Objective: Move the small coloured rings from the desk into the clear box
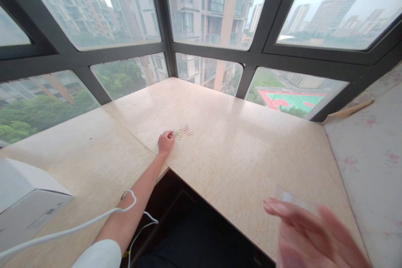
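- Where our left hand reaches out, the fingers curl low, presumably to suit such thin things; we cannot tell whether they pinch any.
- Just right of those fingertips, the colourful bands lie clustered, perhaps to stay together.
- Our right hand hangs blurred, fingers loosely parted, seemingly holding nothing; a clear packet shows just beyond them.

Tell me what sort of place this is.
Probably an upper-floor home's window nook: dark-framed windows look down on a sports court, a stone-patterned counter runs beneath them, and floral wallpaper shows at right.
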Action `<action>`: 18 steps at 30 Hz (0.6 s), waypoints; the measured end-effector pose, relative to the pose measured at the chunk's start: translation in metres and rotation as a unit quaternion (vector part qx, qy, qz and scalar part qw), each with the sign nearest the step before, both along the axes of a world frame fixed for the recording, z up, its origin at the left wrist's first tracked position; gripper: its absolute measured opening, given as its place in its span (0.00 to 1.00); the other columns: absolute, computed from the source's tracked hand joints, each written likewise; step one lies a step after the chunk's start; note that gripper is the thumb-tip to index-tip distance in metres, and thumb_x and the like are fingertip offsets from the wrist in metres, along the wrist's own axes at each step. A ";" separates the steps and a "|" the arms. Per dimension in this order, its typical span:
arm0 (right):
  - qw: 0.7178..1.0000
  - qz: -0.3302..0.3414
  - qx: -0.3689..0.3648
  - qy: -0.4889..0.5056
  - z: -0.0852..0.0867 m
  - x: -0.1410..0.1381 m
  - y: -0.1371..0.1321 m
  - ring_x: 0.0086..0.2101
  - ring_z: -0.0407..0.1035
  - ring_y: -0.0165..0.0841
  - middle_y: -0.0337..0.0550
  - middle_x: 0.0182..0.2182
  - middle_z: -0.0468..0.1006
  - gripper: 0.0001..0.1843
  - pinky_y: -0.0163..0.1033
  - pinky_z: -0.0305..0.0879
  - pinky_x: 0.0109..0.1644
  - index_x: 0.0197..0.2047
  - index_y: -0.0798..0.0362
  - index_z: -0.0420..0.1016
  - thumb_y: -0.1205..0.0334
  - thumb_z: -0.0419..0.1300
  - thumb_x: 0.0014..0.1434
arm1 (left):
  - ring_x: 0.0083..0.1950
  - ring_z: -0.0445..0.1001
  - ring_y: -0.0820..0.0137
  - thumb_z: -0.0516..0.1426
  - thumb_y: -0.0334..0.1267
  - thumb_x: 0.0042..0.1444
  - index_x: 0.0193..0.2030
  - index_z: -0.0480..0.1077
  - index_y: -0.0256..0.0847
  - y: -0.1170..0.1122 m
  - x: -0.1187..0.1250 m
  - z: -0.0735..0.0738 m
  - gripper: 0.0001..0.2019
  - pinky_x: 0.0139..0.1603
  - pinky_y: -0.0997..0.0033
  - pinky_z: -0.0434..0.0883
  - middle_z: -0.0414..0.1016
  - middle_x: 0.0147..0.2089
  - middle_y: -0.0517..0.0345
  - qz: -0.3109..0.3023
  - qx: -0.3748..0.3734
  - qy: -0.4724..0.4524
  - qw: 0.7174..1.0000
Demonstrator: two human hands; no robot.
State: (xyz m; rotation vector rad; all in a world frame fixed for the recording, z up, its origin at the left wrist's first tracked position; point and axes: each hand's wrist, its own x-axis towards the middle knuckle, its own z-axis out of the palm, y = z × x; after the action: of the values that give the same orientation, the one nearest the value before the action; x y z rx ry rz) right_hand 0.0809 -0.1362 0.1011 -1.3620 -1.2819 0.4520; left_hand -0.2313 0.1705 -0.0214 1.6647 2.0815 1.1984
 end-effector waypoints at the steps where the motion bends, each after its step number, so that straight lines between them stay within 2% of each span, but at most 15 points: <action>1: 1.000 0.009 0.006 0.004 -0.005 -0.007 0.012 0.47 0.71 0.43 0.48 0.48 0.73 0.29 0.56 0.72 0.46 0.66 0.41 0.53 0.54 0.56 0.64 | 0.37 0.74 0.67 0.54 0.31 0.49 0.40 0.74 0.40 0.000 0.000 0.000 0.12 0.42 0.69 0.70 0.78 0.36 0.55 -0.001 0.001 0.000 1.000; 3: 0.998 0.042 0.017 0.051 -0.023 -0.016 0.035 0.46 0.72 0.42 0.49 0.46 0.74 0.29 0.56 0.70 0.49 0.66 0.45 0.54 0.57 0.56 0.64 | 0.37 0.74 0.67 0.54 0.31 0.49 0.39 0.74 0.40 0.000 0.000 0.000 0.11 0.43 0.69 0.70 0.78 0.36 0.56 -0.003 0.004 0.000 1.000; 5: 0.997 0.054 -0.032 0.035 -0.050 -0.018 0.052 0.44 0.73 0.40 0.48 0.45 0.76 0.26 0.54 0.71 0.49 0.64 0.46 0.58 0.58 0.56 0.64 | 0.37 0.74 0.66 0.54 0.31 0.49 0.39 0.74 0.40 0.000 0.000 0.000 0.11 0.43 0.68 0.70 0.78 0.35 0.55 -0.005 0.008 0.001 1.000; 8: 0.993 0.063 -0.096 0.003 -0.089 -0.014 0.061 0.43 0.74 0.39 0.49 0.44 0.77 0.24 0.51 0.72 0.49 0.62 0.51 0.62 0.57 0.55 0.63 | 0.37 0.74 0.66 0.53 0.30 0.50 0.39 0.74 0.40 0.000 0.000 0.000 0.11 0.43 0.68 0.70 0.77 0.34 0.55 -0.007 0.012 0.005 1.000; 10: 0.991 0.075 -0.111 -0.011 -0.105 -0.010 0.062 0.43 0.74 0.39 0.49 0.43 0.78 0.21 0.49 0.72 0.49 0.57 0.53 0.67 0.56 0.55 0.63 | 0.38 0.74 0.65 0.53 0.30 0.50 0.39 0.74 0.40 0.000 0.000 0.000 0.12 0.44 0.67 0.70 0.77 0.34 0.54 -0.009 0.013 0.008 1.000; 13: 0.990 0.088 -0.114 -0.005 -0.112 -0.007 0.060 0.43 0.74 0.40 0.50 0.42 0.79 0.16 0.49 0.72 0.50 0.51 0.53 0.74 0.55 0.56 0.63 | 0.38 0.74 0.63 0.52 0.29 0.50 0.39 0.74 0.40 0.001 0.000 0.000 0.12 0.44 0.65 0.69 0.77 0.35 0.54 -0.007 0.013 0.009 1.000; 18: 0.987 0.071 -0.133 0.050 -0.108 -0.006 0.061 0.42 0.76 0.40 0.50 0.41 0.80 0.16 0.48 0.74 0.49 0.49 0.53 0.76 0.53 0.57 0.62 | 0.39 0.73 0.62 0.51 0.31 0.54 0.41 0.74 0.39 0.002 -0.001 0.000 0.12 0.44 0.64 0.69 0.77 0.37 0.51 0.008 0.012 -0.003 1.000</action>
State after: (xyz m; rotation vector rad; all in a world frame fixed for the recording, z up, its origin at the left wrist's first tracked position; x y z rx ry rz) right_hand 0.0752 -0.0754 -0.0066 -1.4523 -1.2732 0.8042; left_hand -0.2318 0.1721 -0.0211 1.6553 2.0878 1.2374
